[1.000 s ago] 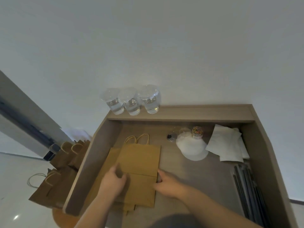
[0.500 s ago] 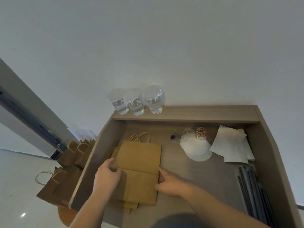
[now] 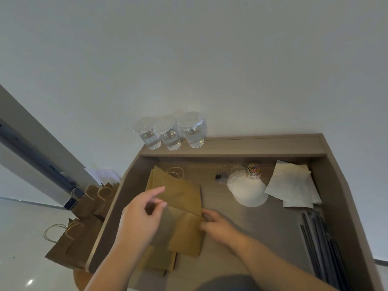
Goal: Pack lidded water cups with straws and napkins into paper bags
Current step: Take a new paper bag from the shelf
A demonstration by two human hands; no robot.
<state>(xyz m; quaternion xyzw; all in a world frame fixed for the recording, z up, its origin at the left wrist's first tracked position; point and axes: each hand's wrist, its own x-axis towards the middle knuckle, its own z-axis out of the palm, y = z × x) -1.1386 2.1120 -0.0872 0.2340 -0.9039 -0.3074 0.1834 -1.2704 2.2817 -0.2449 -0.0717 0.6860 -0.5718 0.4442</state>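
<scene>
Cups [image 3: 169,134]: three lidded | right hand [image 3: 218,227]: grips bag [image 3: 180,194] | left hand [image 3: 139,219]: above

The bags [image 3: 178,192] are matt brown paper. The cups [image 3: 170,133], upper centre, look clear glossy plastic. The desk [image 3: 262,227] is matt wood.

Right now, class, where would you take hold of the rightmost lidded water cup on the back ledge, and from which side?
Probably best: grip the rightmost water cup round its clear side below the lid, coming from the front right. It stands upright on the back ledge; the middle cup crowds its left and the room wall is close behind.
</scene>
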